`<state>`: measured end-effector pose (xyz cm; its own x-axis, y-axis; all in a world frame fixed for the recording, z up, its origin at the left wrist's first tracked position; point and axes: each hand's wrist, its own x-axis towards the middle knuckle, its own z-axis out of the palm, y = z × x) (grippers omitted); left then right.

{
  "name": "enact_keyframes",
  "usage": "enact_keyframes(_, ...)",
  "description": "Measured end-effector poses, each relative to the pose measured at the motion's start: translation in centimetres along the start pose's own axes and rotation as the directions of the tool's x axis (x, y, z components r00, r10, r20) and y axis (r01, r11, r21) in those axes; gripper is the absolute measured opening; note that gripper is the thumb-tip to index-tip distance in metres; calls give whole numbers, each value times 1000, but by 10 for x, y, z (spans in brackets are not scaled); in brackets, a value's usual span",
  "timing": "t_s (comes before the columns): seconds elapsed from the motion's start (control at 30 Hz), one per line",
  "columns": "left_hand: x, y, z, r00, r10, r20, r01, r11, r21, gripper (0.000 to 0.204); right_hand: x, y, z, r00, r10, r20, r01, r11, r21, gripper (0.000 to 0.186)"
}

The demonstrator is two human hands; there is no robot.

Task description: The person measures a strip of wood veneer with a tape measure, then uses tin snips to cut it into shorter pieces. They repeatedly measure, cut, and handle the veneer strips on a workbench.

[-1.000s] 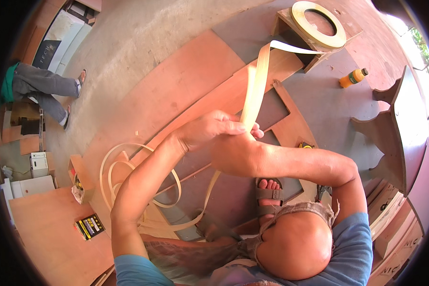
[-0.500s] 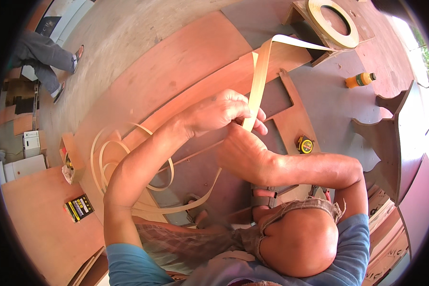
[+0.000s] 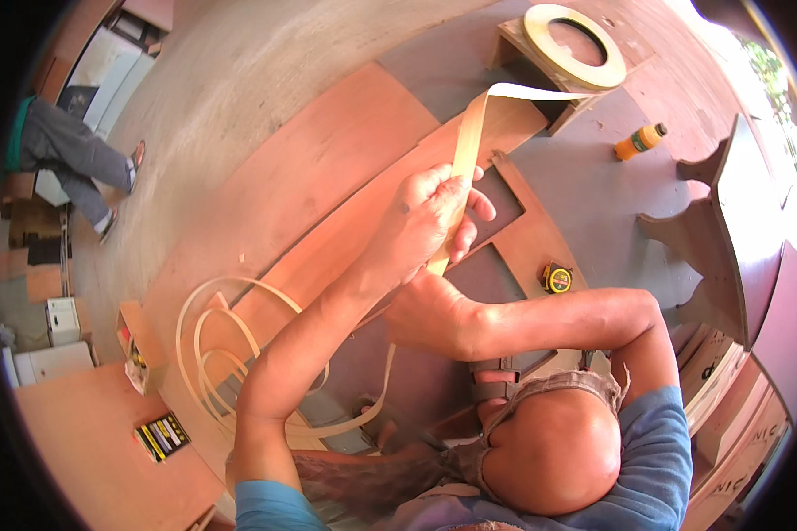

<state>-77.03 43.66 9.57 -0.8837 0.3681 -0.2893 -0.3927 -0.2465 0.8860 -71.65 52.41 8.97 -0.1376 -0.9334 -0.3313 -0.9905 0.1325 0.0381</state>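
A long, flat, pale-yellow strip runs across the middle of the scene, thin and smooth-edged, with faint lengthwise streaks. From the cream roll on a wooden stand at far right it stretches whitish, bends sharply, then slants nearer. The left hand grasps it, fingers partly spread; the right hand, just nearer, is curled round it, fingertips hidden. Slack, narrow loops lie at near left.
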Motion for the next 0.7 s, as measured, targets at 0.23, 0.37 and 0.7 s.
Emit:
enact_keyframes(0.23,5,4,3,968,-247,-50,250,967,47,27,15,-20,0,1000,0,-19,4,976,217,12)
enact_keyframes(0.37,7,-1,2,934,-351,-69,346,935,-78,24,23,-27,2,998,-61,-21,64,965,254,12)
enact_keyframes(0.7,7,-13,3,911,-405,-83,397,913,-98,21,26,-36,12,992,-112,-59,125,947,296,17)
